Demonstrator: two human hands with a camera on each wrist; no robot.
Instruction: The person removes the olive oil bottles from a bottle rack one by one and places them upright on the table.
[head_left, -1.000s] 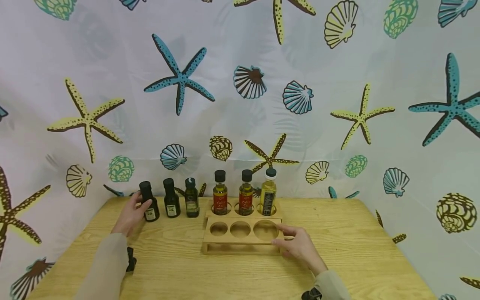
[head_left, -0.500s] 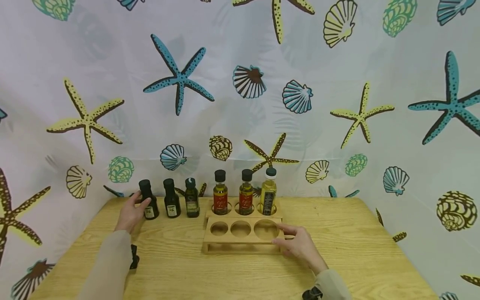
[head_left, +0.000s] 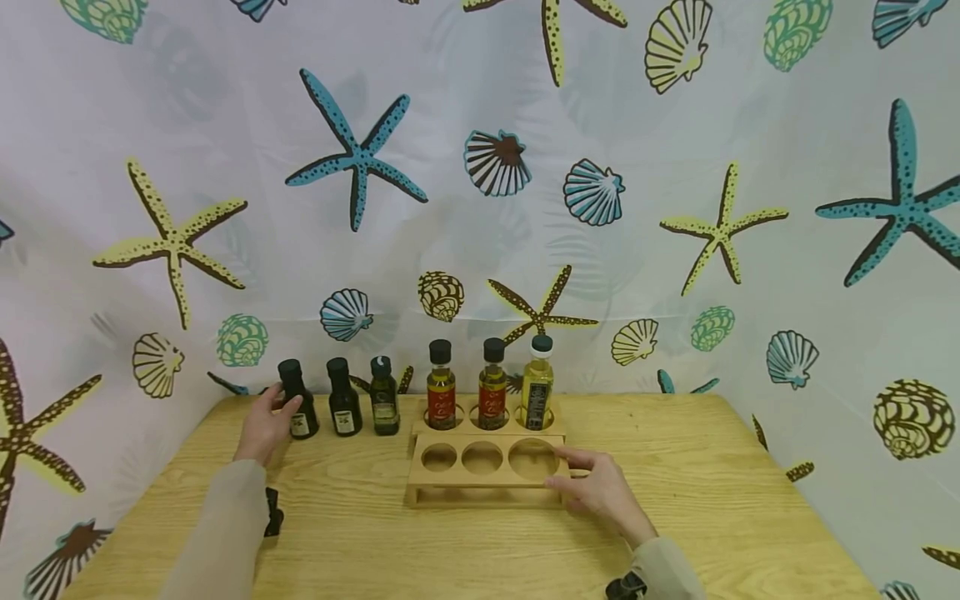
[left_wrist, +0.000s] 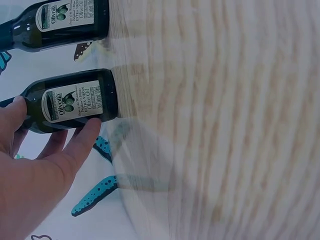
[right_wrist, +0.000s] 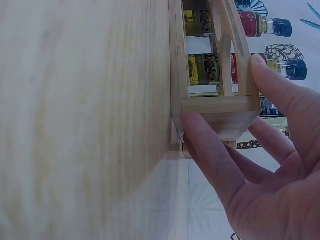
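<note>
My left hand holds the leftmost dark olive oil bottle, which stands upright on the table. In the left wrist view, the thumb is at the neck of this olive oil bottle and the fingers lie along its side. A matching olive oil bottle and a dark green bottle stand to its right. My right hand grips the right end of a two-tier wooden bottle rack. In the right wrist view, its thumb is on the top board of the rack, its fingers against the end panel.
Two red-labelled oil bottles and a pale yellow oil bottle stand in the rack's back row. Three round holes in the front row hold nothing. Behind the wooden table hangs a curtain printed with shells and starfish.
My left hand has shifted the leftmost olive oil bottle slightly back, nearer in line with the two beside it. The right hand and the rack have stayed in place.
</note>
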